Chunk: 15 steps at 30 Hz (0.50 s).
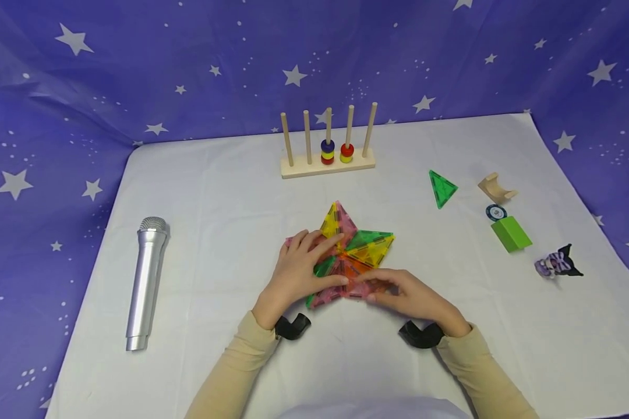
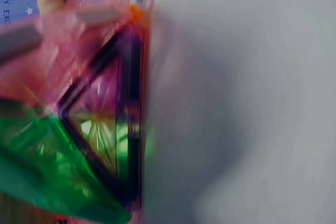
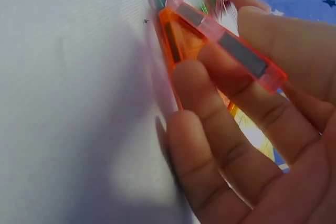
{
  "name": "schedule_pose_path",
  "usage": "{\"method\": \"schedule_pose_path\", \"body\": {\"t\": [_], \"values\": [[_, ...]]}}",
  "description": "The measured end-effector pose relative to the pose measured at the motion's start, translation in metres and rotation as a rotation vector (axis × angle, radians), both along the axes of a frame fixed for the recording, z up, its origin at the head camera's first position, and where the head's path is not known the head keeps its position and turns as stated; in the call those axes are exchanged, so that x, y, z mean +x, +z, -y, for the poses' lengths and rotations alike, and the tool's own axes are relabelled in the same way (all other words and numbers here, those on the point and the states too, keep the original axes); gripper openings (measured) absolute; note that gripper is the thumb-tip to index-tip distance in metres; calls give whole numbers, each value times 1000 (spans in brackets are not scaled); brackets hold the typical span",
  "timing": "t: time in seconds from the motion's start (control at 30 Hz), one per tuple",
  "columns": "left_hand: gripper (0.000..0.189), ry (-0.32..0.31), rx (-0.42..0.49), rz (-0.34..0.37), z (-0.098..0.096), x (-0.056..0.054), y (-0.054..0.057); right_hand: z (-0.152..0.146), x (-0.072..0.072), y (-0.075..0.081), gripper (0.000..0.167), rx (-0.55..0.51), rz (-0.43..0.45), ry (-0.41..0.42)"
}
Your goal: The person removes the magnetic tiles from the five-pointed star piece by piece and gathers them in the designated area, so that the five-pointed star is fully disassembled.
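Note:
Translucent magnetic tiles (image 1: 369,251) in pink, yellow, green and orange form a star on the white table. My left hand (image 1: 300,267) lies over the star's left side, fingers spread and touching the tiles, the thumb reaching toward its lower middle. At the lower right point, my right hand (image 1: 411,294) pinches a pink magnetic tile (image 3: 239,51) between thumb and fingers. An orange magnetic tile (image 3: 173,38) stands beside it in the right wrist view. Green and pink magnetic tiles (image 2: 52,156) fill the left wrist view's left side, blurred. The left hand hides part of the star.
Behind the star stands a wooden peg stand (image 1: 327,167) with colored rings. A silver microphone (image 1: 145,285) lies at left. To the right are a green triangular tile (image 1: 442,189), a wooden arch (image 1: 496,188), a chip (image 1: 496,212), a green block (image 1: 511,234) and a small figurine (image 1: 558,263).

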<state>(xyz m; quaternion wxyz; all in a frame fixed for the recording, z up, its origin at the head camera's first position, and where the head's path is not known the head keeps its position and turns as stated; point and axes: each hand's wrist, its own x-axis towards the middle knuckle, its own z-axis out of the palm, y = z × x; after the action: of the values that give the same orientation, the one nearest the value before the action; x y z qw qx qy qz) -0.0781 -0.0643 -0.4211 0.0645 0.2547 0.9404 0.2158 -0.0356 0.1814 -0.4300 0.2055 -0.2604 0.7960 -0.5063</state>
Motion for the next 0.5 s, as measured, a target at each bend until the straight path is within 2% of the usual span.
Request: {"method": "schedule_pose_path", "body": {"t": [0.17,0.5], "values": [[88,-13,-2,21,3,-1,-1,-2,-2,-4,32,-56,25,14],[88,-7,6,28,3,-2,-1,-11,-5,-2,33,-110,113,55]]}}
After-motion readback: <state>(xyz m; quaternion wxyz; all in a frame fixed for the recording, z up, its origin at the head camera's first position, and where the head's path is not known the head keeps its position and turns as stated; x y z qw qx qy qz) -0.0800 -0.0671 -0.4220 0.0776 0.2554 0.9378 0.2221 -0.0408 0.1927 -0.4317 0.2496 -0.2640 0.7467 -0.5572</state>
